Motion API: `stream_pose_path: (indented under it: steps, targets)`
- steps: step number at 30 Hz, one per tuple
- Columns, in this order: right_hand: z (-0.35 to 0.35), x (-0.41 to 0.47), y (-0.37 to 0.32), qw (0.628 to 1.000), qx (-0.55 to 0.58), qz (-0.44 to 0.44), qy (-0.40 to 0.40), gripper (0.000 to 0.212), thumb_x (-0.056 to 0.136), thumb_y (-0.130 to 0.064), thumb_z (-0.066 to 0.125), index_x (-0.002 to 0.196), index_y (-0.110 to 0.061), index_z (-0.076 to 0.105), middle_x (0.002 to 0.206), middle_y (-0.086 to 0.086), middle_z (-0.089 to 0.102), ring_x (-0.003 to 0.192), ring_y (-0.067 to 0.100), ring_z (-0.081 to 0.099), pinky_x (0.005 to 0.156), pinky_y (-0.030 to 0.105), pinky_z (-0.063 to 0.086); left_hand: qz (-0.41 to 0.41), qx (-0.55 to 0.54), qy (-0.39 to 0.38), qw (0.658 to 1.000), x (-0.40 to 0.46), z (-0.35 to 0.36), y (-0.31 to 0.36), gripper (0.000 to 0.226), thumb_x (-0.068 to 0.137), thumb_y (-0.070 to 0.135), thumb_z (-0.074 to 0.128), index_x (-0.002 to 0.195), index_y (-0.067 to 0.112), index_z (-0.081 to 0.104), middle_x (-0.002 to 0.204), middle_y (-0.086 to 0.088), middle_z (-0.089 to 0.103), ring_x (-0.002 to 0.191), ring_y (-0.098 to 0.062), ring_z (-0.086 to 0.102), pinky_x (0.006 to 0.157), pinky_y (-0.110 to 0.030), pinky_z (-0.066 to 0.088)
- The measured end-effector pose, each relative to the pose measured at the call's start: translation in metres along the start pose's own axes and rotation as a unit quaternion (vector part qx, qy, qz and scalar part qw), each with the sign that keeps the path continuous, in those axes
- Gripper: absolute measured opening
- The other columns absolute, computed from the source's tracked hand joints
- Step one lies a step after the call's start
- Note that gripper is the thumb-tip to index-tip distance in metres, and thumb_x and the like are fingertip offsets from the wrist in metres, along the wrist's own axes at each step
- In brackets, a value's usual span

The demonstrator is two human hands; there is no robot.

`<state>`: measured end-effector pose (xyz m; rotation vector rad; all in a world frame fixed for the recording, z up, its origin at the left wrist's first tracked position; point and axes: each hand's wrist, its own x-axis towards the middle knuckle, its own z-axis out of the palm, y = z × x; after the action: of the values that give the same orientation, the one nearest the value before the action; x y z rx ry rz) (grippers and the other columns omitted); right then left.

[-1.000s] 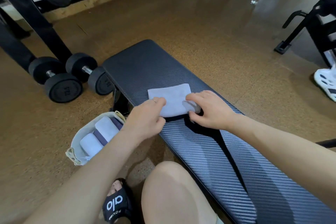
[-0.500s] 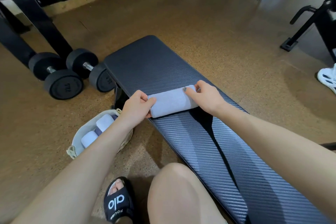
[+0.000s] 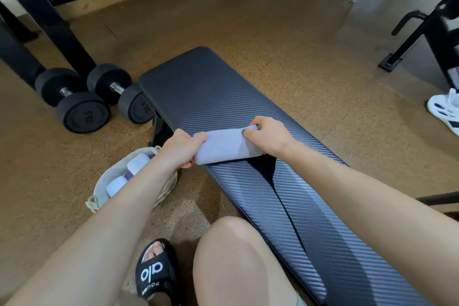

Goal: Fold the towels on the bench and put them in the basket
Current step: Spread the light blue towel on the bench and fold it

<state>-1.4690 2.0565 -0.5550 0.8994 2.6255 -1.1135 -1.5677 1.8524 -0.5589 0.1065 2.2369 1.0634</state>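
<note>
While a person sits beside a dark padded bench (image 3: 211, 87) in a gym, both bare hands hold one pale grey towel (image 3: 224, 145), folded into a thick, narrow bundle that rests across the bench near its left edge. At the bundle's left end, the left hand (image 3: 182, 149) is closed, fingers curled over the top and thumb beneath. Its right end is pinched by the right hand (image 3: 267, 135), thumb on top and fingers wrapped round the far side. So the towel lies between the two grips, its middle free and its lower edge touching the bench. To finish this step well, it seems wise to keep both ends level, press the layers flat so the fold does not spring open, and carry the bundle without loosening either grip. A cream basket (image 3: 109, 174) stands on the brown floor just left of the bench, below the left forearm, with folded towels (image 3: 136, 165) of the same colour already inside. Two black dumbbells (image 3: 82, 102) lie on the floor farther off to the left.
</note>
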Motion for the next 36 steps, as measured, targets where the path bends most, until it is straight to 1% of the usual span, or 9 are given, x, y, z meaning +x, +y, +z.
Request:
stream_pose_path:
  steps: [3, 6, 11, 14, 17, 23, 27, 32, 36]
  targets:
    - [0.007, -0.01, -0.001, 1.0, -0.009, -0.002, -0.012, 0.025, 0.094, -0.04, 0.056, 0.102, -0.017, 0.06, 0.097, 0.003, 0.063, 0.089, 0.024, 0.06, 0.062, 0.032, 0.043, -0.086, -0.102, -0.083, 0.988, -0.02, -0.006, -0.017, 0.036, 0.088, 0.05, 0.062, 0.102, 0.017, 0.058, 0.085, 0.003, 0.061, 0.078, -0.014, 0.061, 0.062, -0.03, 0.055]
    - [0.017, -0.022, -0.009, 1.0, -0.01, -0.003, -0.021, 0.025, 0.093, -0.038, 0.057, 0.101, -0.015, 0.061, 0.096, 0.003, 0.064, 0.089, 0.025, 0.062, 0.067, 0.034, 0.049, -0.096, -0.225, -0.1, 0.965, -0.034, -0.008, -0.023, 0.032, 0.092, 0.03, 0.071, 0.12, 0.017, 0.063, 0.113, -0.004, 0.07, 0.102, -0.017, 0.067, 0.092, -0.042, 0.058]
    - [0.039, -0.04, -0.024, 0.996, 0.038, 0.001, -0.081, 0.021, 0.089, -0.033, 0.061, 0.092, -0.012, 0.062, 0.086, 0.009, 0.072, 0.078, 0.028, 0.07, 0.08, 0.043, 0.06, -0.079, -0.339, -0.026, 0.937, -0.05, -0.02, -0.024, 0.022, 0.089, 0.012, 0.07, 0.111, 0.01, 0.065, 0.109, -0.007, 0.075, 0.103, -0.019, 0.071, 0.095, -0.039, 0.057]
    - [0.048, -0.046, -0.041, 0.985, 0.07, -0.027, -0.159, 0.018, 0.09, -0.026, 0.064, 0.088, -0.008, 0.061, 0.088, 0.008, 0.066, 0.08, 0.024, 0.064, 0.084, 0.041, 0.057, -0.043, -0.294, -0.017, 0.955, -0.056, -0.05, -0.041, 0.037, 0.078, 0.018, 0.076, 0.111, 0.008, 0.061, 0.111, -0.011, 0.072, 0.104, -0.023, 0.07, 0.095, -0.041, 0.056]
    - [0.061, -0.046, -0.07, 0.965, 0.116, -0.083, -0.22, 0.01, 0.082, -0.018, 0.071, 0.088, -0.012, 0.065, 0.098, 0.002, 0.067, 0.096, 0.02, 0.062, 0.099, 0.046, 0.05, 0.002, -0.26, -0.007, 0.965, -0.063, -0.09, -0.057, 0.027, 0.081, 0.014, 0.074, 0.102, 0.015, 0.057, 0.096, -0.007, 0.064, 0.09, -0.019, 0.064, 0.072, -0.032, 0.053]
    - [0.109, -0.036, -0.139, 0.866, 0.272, -0.092, -0.409, 0.081, 0.072, -0.022, 0.07, 0.148, -0.016, 0.044, 0.142, -0.002, 0.056, 0.135, 0.015, 0.048, 0.114, 0.033, 0.033, 0.005, -0.204, -0.068, 0.976, -0.07, -0.155, -0.09, 0.02, 0.087, 0.006, 0.068, 0.1, 0.012, 0.054, 0.089, -0.006, 0.064, 0.078, -0.016, 0.067, 0.057, -0.025, 0.052]
    - [0.165, -0.025, -0.162, 0.811, 0.23, -0.114, -0.526, 0.048, 0.098, -0.014, 0.061, 0.144, -0.01, 0.049, 0.138, 0.01, 0.062, 0.127, 0.024, 0.059, 0.108, 0.039, 0.046, -0.02, -0.139, -0.073, 0.987, -0.05, -0.194, -0.104, 0.03, 0.08, 0.01, 0.075, 0.105, 0.012, 0.058, 0.097, -0.011, 0.063, 0.086, -0.022, 0.064, 0.065, -0.031, 0.052]
    - [0.235, 0.004, -0.168, 0.834, 0.209, -0.041, -0.509, 0.039, 0.099, -0.032, 0.063, 0.133, -0.014, 0.058, 0.129, 0.003, 0.069, 0.12, 0.018, 0.065, 0.108, 0.042, 0.048, -0.078, -0.094, -0.007, 0.992, -0.002, -0.222, -0.145, 0.047, 0.067, 0.019, 0.086, 0.109, 0.018, 0.066, 0.109, -0.009, 0.066, 0.096, -0.023, 0.065, 0.085, -0.039, 0.053]
    - [0.293, 0.035, -0.155, 0.862, 0.148, -0.023, -0.484, 0.043, 0.099, -0.034, 0.062, 0.136, -0.014, 0.054, 0.13, 0.003, 0.065, 0.118, 0.02, 0.064, 0.099, 0.043, 0.055, -0.087, -0.08, 0.039, 0.992, 0.048, -0.213, -0.193, 0.051, 0.055, 0.023, 0.089, 0.1, 0.026, 0.066, 0.096, -0.005, 0.066, 0.087, -0.024, 0.063, 0.074, -0.038, 0.055]
